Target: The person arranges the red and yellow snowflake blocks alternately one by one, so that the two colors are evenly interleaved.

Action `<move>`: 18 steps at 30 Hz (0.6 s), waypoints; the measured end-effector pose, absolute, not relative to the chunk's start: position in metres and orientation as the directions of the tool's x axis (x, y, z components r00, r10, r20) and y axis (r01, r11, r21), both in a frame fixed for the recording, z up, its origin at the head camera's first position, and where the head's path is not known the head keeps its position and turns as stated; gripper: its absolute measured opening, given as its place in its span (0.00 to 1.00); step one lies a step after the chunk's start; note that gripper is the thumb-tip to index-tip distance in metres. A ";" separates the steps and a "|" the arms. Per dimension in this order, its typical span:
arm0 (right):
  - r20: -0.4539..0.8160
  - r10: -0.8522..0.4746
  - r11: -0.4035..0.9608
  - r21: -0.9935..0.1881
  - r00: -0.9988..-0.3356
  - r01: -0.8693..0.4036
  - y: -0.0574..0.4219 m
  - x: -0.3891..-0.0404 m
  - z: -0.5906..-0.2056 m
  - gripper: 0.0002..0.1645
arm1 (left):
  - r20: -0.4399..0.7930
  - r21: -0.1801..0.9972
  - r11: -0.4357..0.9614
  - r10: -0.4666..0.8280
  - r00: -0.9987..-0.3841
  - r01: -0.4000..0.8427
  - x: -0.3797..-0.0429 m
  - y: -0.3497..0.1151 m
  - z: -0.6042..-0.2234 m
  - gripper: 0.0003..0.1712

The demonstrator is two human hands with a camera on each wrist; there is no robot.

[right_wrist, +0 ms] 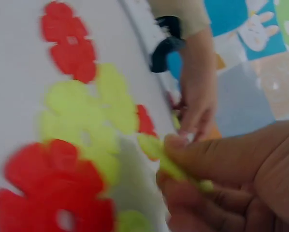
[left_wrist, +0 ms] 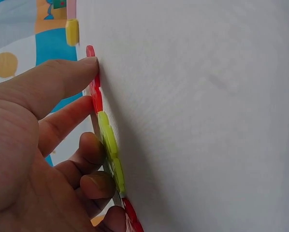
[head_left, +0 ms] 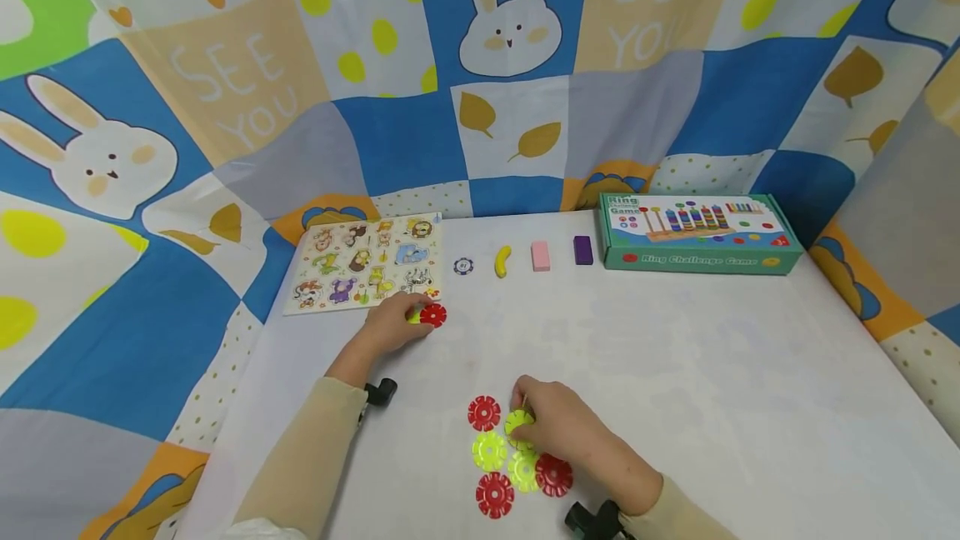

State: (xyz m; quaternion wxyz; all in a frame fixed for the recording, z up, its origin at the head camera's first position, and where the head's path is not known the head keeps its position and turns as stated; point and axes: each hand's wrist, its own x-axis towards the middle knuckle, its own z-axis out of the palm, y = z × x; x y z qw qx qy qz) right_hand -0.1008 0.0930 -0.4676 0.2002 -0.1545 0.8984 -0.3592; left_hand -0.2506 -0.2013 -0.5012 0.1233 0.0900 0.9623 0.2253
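With thumb and fingers, my left hand pinches a red slotted flower-shaped disc beside the sticker sheet's lower right corner. Yellow-green discs and another red disc follow in a row along its fingers in the left wrist view. My right hand pinches a yellow-green slotted disc between thumb and fingers, over a cluster on the table. That cluster has red discs and yellow-green discs, some overlapping or touching at their edges. In the right wrist view the pinched disc is seen nearly edge-on and blurred.
A board of cartoon animal pictures lies at the back left of the white table. Right of it stand a poker-like chip, a yellow banana, a pink block, a purple block and a green game box.
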 end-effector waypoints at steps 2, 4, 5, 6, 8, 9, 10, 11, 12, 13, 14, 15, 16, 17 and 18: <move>-0.247 -0.439 0.647 -0.754 -0.864 -0.114 0.096 -0.105 -0.462 0.17 | -0.194 0.455 0.882 0.229 -0.954 0.119 -0.250 -0.202 -0.502 0.28; -0.231 -0.453 0.599 -0.794 -0.861 -0.102 0.099 -0.110 -0.454 0.19 | -0.189 0.459 0.880 0.233 -0.954 0.123 -0.250 -0.202 -0.501 0.27; -0.217 -0.454 0.579 -0.809 -0.864 -0.101 0.101 -0.113 -0.450 0.19 | -0.188 0.461 0.878 0.234 -0.954 0.125 -0.250 -0.202 -0.501 0.27; -0.200 -0.451 0.561 -0.821 -0.870 -0.102 0.101 -0.116 -0.446 0.20 | -0.187 0.463 0.877 0.235 -0.954 0.126 -0.250 -0.203 -0.501 0.27; -0.176 -0.429 0.533 -0.841 -0.886 -0.091 0.102 -0.123 -0.439 0.20 | -0.187 0.464 0.877 0.235 -0.954 0.125 -0.249 -0.203 -0.500 0.27; -0.166 -0.415 0.517 -0.852 -0.894 -0.082 0.103 -0.127 -0.435 0.21 | -0.188 0.465 0.876 0.236 -0.953 0.125 -0.249 -0.203 -0.500 0.27; -0.158 -0.401 0.505 -0.860 -0.903 -0.074 0.103 -0.131 -0.431 0.22 | -0.188 0.466 0.876 0.235 -0.954 0.124 -0.249 -0.203 -0.499 0.27; -0.153 -0.386 0.491 -0.869 -0.910 -0.062 0.102 -0.135 -0.428 0.24 | -0.189 0.468 0.875 0.234 -0.954 0.122 -0.249 -0.203 -0.499 0.27; -0.150 -0.373 0.479 -0.877 -0.915 -0.052 0.102 -0.139 -0.424 0.24 | -0.191 0.469 0.875 0.232 -0.954 0.119 -0.249 -0.202 -0.499 0.27; -0.148 -0.362 0.466 -0.884 -0.920 -0.041 0.101 -0.144 -0.421 0.25 | -0.191 0.472 0.874 0.231 -0.954 0.117 -0.249 -0.202 -0.499 0.28; -0.144 -0.356 0.457 -0.888 -0.923 -0.038 0.099 -0.149 -0.418 0.25 | -0.192 0.475 0.872 0.230 -0.954 0.115 -0.249 -0.202 -0.499 0.28; -0.140 -0.350 0.451 -0.892 -0.926 -0.036 0.098 -0.154 -0.416 0.25 | -0.193 0.475 0.873 0.226 -0.955 0.110 -0.249 -0.202 -0.499 0.29; -0.137 -0.347 0.444 -0.895 -0.928 -0.034 0.096 -0.159 -0.414 0.25 | -0.195 0.475 0.873 0.221 -0.956 0.105 -0.249 -0.201 -0.499 0.29; -0.134 -0.345 0.441 -0.897 -0.929 -0.035 0.094 -0.164 -0.412 0.25 | -0.197 0.473 0.875 0.216 -0.956 0.101 -0.249 -0.201 -0.499 0.29; -0.130 -0.343 0.443 -0.896 -0.930 -0.039 0.092 -0.169 -0.411 0.25 | -0.198 0.469 0.878 0.213 -0.957 0.099 -0.249 -0.201 -0.500 0.29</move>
